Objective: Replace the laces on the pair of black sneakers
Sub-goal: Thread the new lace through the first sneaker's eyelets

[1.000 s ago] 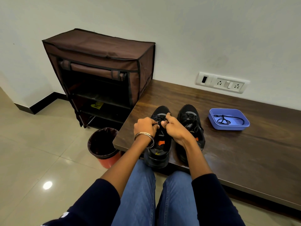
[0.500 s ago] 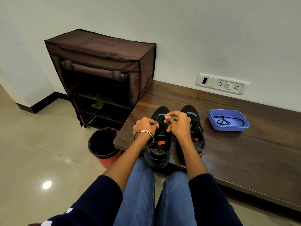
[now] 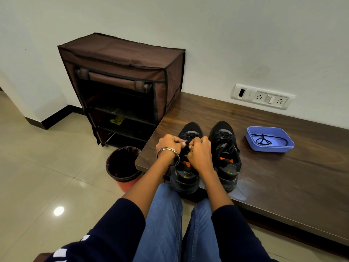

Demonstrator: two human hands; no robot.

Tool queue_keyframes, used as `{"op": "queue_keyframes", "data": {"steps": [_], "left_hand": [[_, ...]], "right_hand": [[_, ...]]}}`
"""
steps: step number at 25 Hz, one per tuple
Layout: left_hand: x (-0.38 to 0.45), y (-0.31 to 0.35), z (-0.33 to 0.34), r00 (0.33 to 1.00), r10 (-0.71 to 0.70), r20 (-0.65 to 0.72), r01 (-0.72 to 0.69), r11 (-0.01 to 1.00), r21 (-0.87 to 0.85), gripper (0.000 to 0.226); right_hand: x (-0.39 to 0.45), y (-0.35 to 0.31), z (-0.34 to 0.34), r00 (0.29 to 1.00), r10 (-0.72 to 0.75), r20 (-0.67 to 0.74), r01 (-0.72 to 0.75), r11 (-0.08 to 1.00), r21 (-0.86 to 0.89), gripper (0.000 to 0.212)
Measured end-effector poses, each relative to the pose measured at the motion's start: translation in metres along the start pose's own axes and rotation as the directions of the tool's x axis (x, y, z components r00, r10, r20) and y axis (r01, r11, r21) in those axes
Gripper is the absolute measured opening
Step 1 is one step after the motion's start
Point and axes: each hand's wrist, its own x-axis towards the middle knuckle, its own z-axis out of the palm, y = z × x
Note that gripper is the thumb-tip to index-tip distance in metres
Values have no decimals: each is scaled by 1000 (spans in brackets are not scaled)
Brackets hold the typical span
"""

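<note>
The desk (image 3: 273, 178) is dark wood-grain, slightly glossy; the sneakers (image 3: 224, 148) matt black fabric; the tray (image 3: 272, 148) smooth blue plastic; the shoe rack (image 3: 120, 59) brown cloth; the floor (image 3: 37, 167) glossy tile.

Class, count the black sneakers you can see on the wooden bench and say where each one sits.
2. The left sneaker sits near the bench's front edge, partly covered by both hands working its lace. The right sneaker stands beside it, nearer the blue tray.
</note>
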Motion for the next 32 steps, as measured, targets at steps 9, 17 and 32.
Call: {"op": "queue_keyframes", "data": {"steps": [9, 17, 32], "left_hand": [[-1, -1, 1, 1000, -12, -27, 11, 1000, -27, 12], [-4, 1, 3, 999, -9, -53, 9, 1000, 7, 12], [-7, 2, 2, 998, -7, -67, 7, 1000, 7, 11]], "right_hand": [[-3, -5, 2, 1000, -16, 11, 18, 976, -217, 28], [0, -9, 11, 1000, -16, -16, 11, 962, -271, 30], [-1, 0, 7, 995, -94, 34, 100, 956, -277, 25]]}}
